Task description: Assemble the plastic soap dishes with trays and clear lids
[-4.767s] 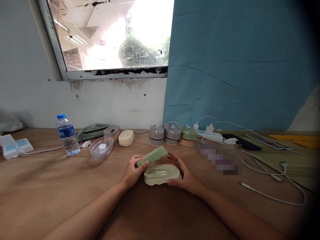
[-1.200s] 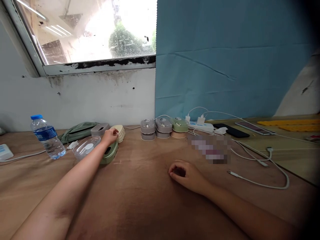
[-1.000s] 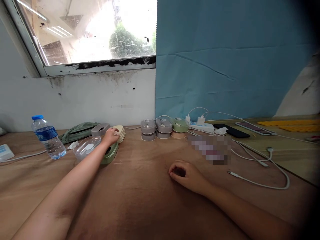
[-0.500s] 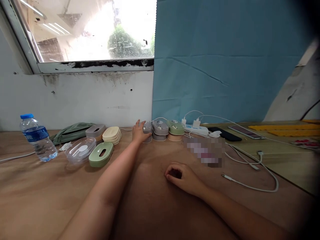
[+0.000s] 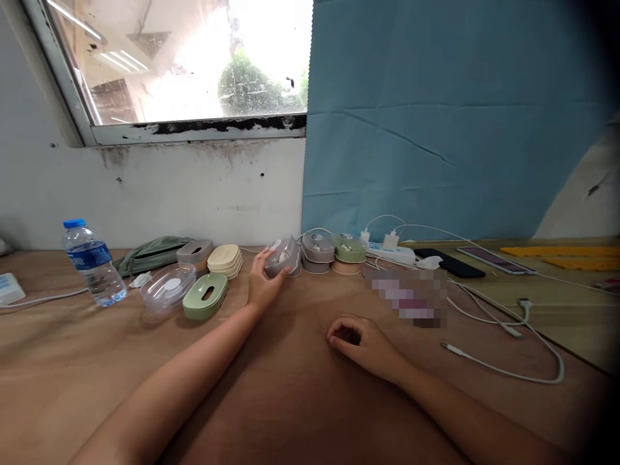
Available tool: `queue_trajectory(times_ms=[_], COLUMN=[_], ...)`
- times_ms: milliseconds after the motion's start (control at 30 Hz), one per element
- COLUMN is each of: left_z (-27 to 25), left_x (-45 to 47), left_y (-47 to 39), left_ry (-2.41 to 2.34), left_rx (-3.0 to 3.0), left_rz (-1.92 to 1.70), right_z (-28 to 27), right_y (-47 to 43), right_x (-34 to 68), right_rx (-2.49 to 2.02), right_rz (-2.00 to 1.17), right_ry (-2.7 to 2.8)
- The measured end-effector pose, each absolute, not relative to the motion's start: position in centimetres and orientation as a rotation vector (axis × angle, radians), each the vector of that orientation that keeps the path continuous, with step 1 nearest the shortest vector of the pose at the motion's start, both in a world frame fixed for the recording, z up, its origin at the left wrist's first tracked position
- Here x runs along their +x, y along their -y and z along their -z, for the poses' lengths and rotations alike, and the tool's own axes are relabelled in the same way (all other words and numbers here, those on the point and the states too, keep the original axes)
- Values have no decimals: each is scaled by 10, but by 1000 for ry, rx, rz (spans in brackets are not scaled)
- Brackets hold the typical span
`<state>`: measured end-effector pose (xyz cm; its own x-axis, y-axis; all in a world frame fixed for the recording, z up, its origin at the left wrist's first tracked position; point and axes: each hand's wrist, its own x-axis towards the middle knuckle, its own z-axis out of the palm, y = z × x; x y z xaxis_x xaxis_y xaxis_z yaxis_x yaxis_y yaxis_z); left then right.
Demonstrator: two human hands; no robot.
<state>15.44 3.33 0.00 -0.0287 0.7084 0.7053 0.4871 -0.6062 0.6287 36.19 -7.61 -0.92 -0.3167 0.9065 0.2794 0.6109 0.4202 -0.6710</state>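
My left hand (image 5: 264, 279) has its thumb and fingers around a grey rounded box with a clear top (image 5: 282, 257). That box is tilted toward me, and its underside is partly hidden. Just right of it stand a stacked grey box (image 5: 317, 248) and a green-topped box on a tan base (image 5: 349, 250). My right hand (image 5: 361, 342) rests on the brown tabletop, its fingers curled into a loose ring with nothing visible inside.
Left of my hand sit a green slotted lid (image 5: 205, 298), a clear plastic tub (image 5: 167, 290), cream stacked trays (image 5: 225, 259), a grey piece (image 5: 194, 253), a green pouch (image 5: 154, 252) and a water bottle (image 5: 93, 261). Phones (image 5: 450, 263), a power strip (image 5: 390, 254) and white cables (image 5: 504, 371) lie rightward.
My left hand has closed round the grey box and drawn it toward me, tipping it from its upright place in the row. My right hand stays curled on the table. The view has shifted slightly left.
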Motion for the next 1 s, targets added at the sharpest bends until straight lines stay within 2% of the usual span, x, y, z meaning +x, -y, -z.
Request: queue_trajectory(times_ms=[233, 467, 600, 733, 867, 1000], left_z=[8, -4, 1, 2, -2, -3], left_x=[95, 62, 57, 58, 61, 63], left_y=[56, 65, 58, 58, 60, 63], left_ry=[-908, -572, -564, -555, -538, -568], left_rx=[2048, 2392, 2346, 2310, 2387, 2423], left_rz=[-1256, -899, -878, -818, -825, -916], right_z=[21, 22, 12, 11, 15, 16], right_y=[76, 70, 53, 46, 47, 47], right_x=[351, 308, 302, 312, 318, 316], right_rx=[-1185, -947, -806, -793, -812, -710], right_rz=[-560, -706, -678, -652, -783, -1054], right_ry=[1874, 1885, 2225, 2305, 2229, 2047])
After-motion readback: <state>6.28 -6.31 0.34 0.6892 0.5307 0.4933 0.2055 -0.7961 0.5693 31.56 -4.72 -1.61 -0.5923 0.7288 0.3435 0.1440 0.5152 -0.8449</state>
